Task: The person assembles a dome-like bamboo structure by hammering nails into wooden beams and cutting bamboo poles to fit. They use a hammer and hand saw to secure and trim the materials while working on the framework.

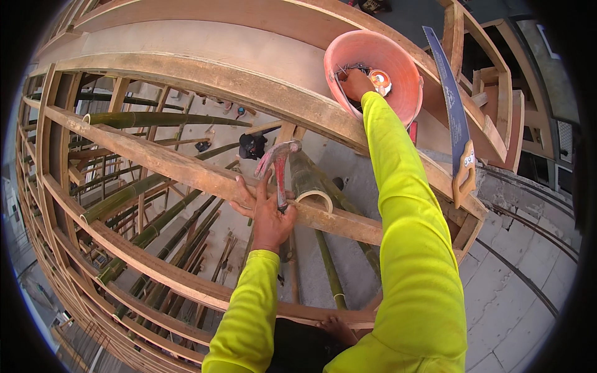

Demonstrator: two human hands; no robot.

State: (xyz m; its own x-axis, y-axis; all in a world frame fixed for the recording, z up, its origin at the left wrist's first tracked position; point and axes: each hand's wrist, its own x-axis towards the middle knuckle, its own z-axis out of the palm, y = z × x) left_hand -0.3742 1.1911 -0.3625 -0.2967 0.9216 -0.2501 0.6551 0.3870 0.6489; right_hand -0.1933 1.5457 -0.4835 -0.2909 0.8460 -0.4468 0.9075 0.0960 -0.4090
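Observation:
My left hand (pixel 272 221) is by a long timber beam (pixel 186 171), some fingers spread over the wood. It holds a claw hammer (pixel 280 177) with a red shaft and dark grip end, head pointing away from me. My right arm stretches forward, and my right hand (pixel 356 84) reaches into an orange-pink bucket (pixel 401 74). Dark nails (pixel 356 67) lie in the bucket around that hand, whose fingertips are hidden. Beside it in the bucket is a round orange-and-white item (pixel 380 79), perhaps a tape roll.
A handsaw (pixel 454 105) with a wooden handle leans on the frame right of the bucket. Green bamboo poles (pixel 168 119) run under the timber framing. Far below, a person in a dark cap (pixel 252 145) stands on the floor. My bare foot (pixel 339 329) is on the near beam.

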